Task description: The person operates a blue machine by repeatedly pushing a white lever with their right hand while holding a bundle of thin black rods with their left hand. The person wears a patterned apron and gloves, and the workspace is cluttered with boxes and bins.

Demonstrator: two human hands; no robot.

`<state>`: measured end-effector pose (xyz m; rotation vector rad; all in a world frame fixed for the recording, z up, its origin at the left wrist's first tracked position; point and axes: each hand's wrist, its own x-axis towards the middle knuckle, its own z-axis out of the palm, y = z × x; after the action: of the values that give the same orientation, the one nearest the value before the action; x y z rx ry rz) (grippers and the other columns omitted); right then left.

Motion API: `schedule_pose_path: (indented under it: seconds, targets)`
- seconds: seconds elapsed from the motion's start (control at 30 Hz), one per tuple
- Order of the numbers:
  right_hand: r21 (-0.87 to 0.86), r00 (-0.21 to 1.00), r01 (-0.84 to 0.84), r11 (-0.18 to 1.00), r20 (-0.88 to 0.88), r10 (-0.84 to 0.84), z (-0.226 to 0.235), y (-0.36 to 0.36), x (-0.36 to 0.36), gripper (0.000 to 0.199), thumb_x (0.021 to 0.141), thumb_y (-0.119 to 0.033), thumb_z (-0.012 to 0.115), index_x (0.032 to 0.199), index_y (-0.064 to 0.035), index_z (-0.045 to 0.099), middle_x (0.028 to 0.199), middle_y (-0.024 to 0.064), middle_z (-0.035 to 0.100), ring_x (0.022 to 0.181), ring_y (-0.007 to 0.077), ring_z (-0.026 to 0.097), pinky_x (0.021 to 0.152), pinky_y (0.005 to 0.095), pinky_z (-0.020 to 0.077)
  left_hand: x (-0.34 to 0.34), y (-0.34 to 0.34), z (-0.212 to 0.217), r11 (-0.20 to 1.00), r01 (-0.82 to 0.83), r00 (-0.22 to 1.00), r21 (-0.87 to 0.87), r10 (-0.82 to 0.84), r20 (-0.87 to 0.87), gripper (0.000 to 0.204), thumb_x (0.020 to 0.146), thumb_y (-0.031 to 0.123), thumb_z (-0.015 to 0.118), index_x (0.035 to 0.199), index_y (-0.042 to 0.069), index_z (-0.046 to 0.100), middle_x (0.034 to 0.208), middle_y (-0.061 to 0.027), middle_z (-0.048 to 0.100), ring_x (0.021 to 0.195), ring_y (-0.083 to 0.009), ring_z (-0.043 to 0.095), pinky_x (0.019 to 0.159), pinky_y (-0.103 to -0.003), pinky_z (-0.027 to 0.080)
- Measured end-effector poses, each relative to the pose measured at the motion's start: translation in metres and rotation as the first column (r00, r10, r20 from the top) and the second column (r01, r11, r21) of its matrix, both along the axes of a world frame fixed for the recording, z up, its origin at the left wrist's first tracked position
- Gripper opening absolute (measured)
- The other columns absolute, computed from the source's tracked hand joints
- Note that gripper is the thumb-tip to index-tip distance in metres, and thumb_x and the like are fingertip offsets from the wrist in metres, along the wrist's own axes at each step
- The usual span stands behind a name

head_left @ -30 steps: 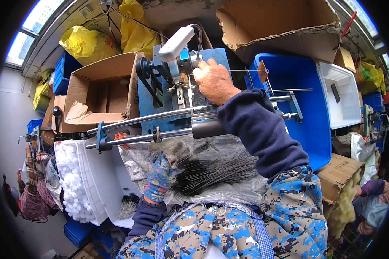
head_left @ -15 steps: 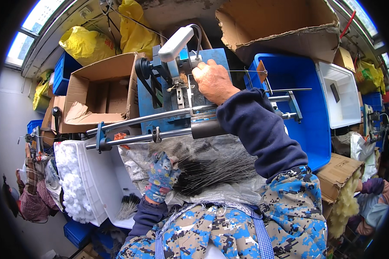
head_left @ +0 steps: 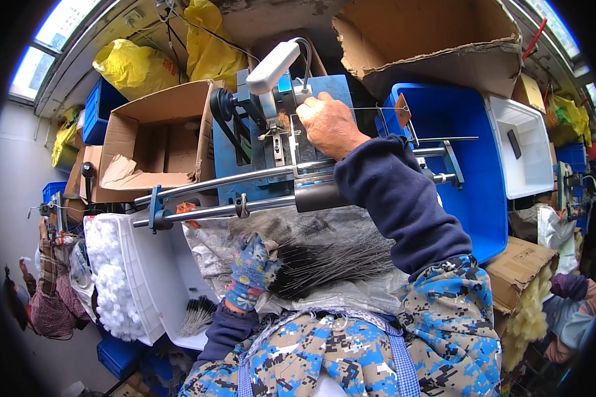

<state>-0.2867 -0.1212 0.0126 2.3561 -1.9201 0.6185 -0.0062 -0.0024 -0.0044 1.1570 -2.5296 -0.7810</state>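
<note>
My right hand (head_left: 331, 126), bare, lies over a blue bench machine (head_left: 338, 86) with its fingers curled closed; whatever they grip is hidden beneath them. From beside that hand a thin wire (head_left: 371, 108) runs right to a small orange-brown plate (head_left: 402, 110). Two steel rails (head_left: 265, 174) cross the machine's front. In a flowered glove, my left hand (head_left: 251, 268) is closed at the left end of a pile of thin metal wires (head_left: 331, 264). The wires have dark parts and lie on a whitish sack (head_left: 212, 241) before me. I cannot make out what the left fingers hold.
Cardboard boxes (head_left: 159, 132) stand left and behind. A blue bin (head_left: 444, 218) and a white tray (head_left: 526, 152) are at right. On the left, a white bin (head_left: 169, 278) holds several brushes (head_left: 197, 316), beside white fluffy pieces (head_left: 112, 278). Other people (head_left: 59, 304) work at both sides.
My left hand has shifted slightly right beside the wire pile. My right hand stays on the machine, and the whole view has moved a little.
</note>
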Motion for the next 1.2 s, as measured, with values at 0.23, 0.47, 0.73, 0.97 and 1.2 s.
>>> schedule_pose_path:
  seconds: [0.23,0.47,0.73,0.97,1.2]
  targets:
    - [0.102,0.992,0.082,0.991,0.09,-0.091,-0.003,-0.007,-0.001,0.015,0.077,-0.012,0.053,0.083,-0.0093,0.067,0.083,0.0064,0.064,0.087,0.0286,0.056,0.075,0.0441,0.0411,0.005,0.002,-0.01,0.999,0.046,0.999,-0.003,-0.046,0.018,0.039,0.062,0.012,0.07,0.098,0.006,0.056,0.088,-0.0108,0.057,0.078,-0.0326,0.056,0.081,-0.044,0.041]
    - [0.112,0.967,0.25,0.962,-0.071,-0.243,0.003,0.012,-0.009,0.029,0.075,-0.024,0.061,0.096,-0.0029,0.064,0.116,0.0126,0.049,0.107,0.0298,0.043,0.083,0.0455,0.0341,0.001,0.001,0.001,0.994,0.025,0.999,-0.105,-0.027,-0.017,0.035,0.06,0.01,0.071,0.094,0.008,0.061,0.08,-0.0121,0.058,0.075,-0.0335,0.056,0.069,-0.043,0.044]
    - [0.261,0.975,0.21,0.942,0.018,-0.222,0.023,0.057,-0.01,0.058,0.072,-0.026,0.069,0.115,0.0067,0.048,0.121,0.0202,0.036,0.106,0.0353,0.046,0.084,0.0438,0.0437,-0.005,0.006,0.007,0.992,0.098,0.99,-0.076,-0.105,-0.09,0.033,0.062,0.013,0.069,0.094,0.01,0.061,0.079,-0.0097,0.058,0.072,-0.0314,0.057,0.067,-0.042,0.044]
    - [0.293,0.965,0.204,0.934,0.101,-0.243,0.013,0.053,-0.002,0.06,0.079,-0.028,0.063,0.124,0.0057,0.04,0.107,0.0198,0.042,0.089,0.0342,0.058,0.077,0.0379,0.0495,-0.003,0.012,0.007,0.992,0.092,0.991,-0.084,-0.1,-0.091,0.032,0.061,0.009,0.071,0.091,0.01,0.062,0.075,-0.0098,0.058,0.07,-0.0312,0.057,0.068,-0.04,0.045]
    - [0.19,0.982,0.142,0.971,0.096,-0.163,0.008,0.039,0.035,0.064,0.081,-0.031,0.061,0.123,0.0114,0.038,0.103,0.0243,0.049,0.081,0.0344,0.061,0.069,0.0373,0.0515,-0.003,0.01,0.008,0.983,0.169,0.976,-0.072,-0.177,-0.125,0.035,0.058,0.009,0.071,0.092,0.01,0.061,0.078,-0.0104,0.057,0.07,-0.0334,0.055,0.073,-0.043,0.043]
